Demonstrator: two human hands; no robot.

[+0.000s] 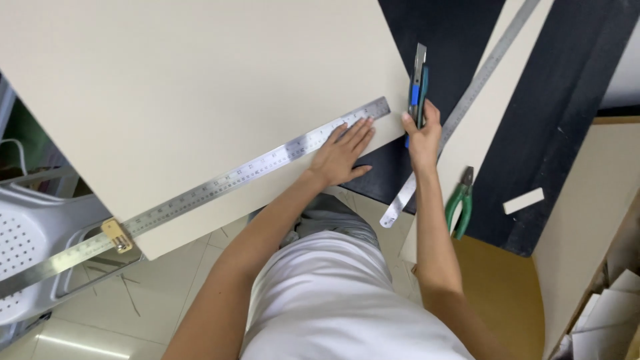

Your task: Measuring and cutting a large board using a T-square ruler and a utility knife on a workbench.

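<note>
The left hand lies open, pressing the steel ruler onto the cream board, while the right hand grips a utility knife.

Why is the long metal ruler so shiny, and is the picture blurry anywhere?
Head view: the long steel ruler under the left hand mirrors overhead light; the floor tile carries a bright glare streak; the utility knife in the right hand looks sharp; the ruler markings are slightly soft.

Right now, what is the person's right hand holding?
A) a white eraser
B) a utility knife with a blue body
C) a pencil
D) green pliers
B: the right hand grips the utility knife at the board's corner; the green pliers lie untouched.
</note>
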